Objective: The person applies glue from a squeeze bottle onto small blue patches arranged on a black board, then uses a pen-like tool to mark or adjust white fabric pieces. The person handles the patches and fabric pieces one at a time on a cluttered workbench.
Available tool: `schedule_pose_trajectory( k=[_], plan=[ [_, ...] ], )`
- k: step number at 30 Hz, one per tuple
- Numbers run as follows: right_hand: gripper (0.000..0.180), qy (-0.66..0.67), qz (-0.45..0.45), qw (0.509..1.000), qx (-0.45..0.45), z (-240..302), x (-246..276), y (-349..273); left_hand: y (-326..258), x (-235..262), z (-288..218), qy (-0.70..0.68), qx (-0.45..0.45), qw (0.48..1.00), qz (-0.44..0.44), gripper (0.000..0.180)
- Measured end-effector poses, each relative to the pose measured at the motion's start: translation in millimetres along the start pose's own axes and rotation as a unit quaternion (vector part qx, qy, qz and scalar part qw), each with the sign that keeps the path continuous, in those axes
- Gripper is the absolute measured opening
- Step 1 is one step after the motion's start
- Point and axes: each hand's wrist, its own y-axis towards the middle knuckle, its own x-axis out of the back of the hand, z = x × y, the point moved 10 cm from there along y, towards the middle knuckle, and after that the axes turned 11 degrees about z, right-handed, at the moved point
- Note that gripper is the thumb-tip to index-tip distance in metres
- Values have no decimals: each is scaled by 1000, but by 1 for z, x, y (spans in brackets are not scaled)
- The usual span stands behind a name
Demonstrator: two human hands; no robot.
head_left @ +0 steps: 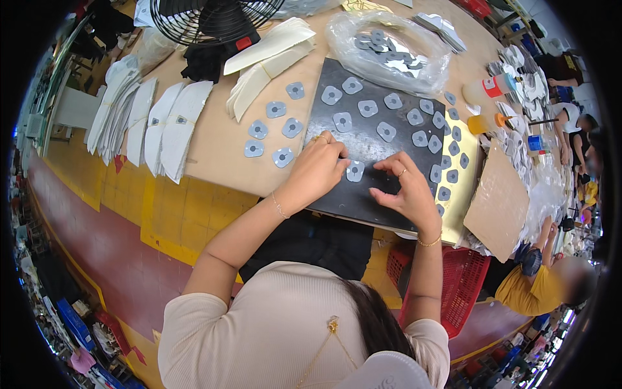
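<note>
A small grey rounded-square patch with a dark centre (355, 171) lies on the black board (330, 200) in front of me. My left hand (319, 163) is closed, its curled fingertips at the patch's left edge; the exact grip is partly hidden. To the right of that patch, my right hand (408, 189) is open above the board, thumb and forefinger apart and nothing visible between them. Several similar patches (387, 132) are spread over the board's far part. More grey patches (276, 109) lie on the brown tabletop to the left.
A clear plastic bag of grey pieces (389, 55) sits beyond the board. Gold sheet (461, 194) with patches and cardboard (497, 204) lie right, near bottles (487, 123). White cut-piece stacks (178, 133) and a black fan (210, 23) stand left. A red crate (463, 292) is below; a co-worker (534, 285) is at right.
</note>
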Motion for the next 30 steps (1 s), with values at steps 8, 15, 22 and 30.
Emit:
schedule_pose_trajectory(
  k=[8, 15, 22, 30],
  plan=[
    [34, 26, -64, 997, -36, -1, -1, -31, 10, -11, -4, 60, 47, 997, -6, 14],
    [34, 13, -98, 995, -23, -3, 3, -40, 5, -10, -14, 110, 37, 992, -49, 7],
    [39, 44, -130, 990, -31, -7, 2, -50, 34, 38, 35, 23, 96, 995, -32, 18],
    [38, -33, -115, 993, 9, 3, -29, -45, 107, 122, 88, 213, 161, 952, -152, 19]
  ],
)
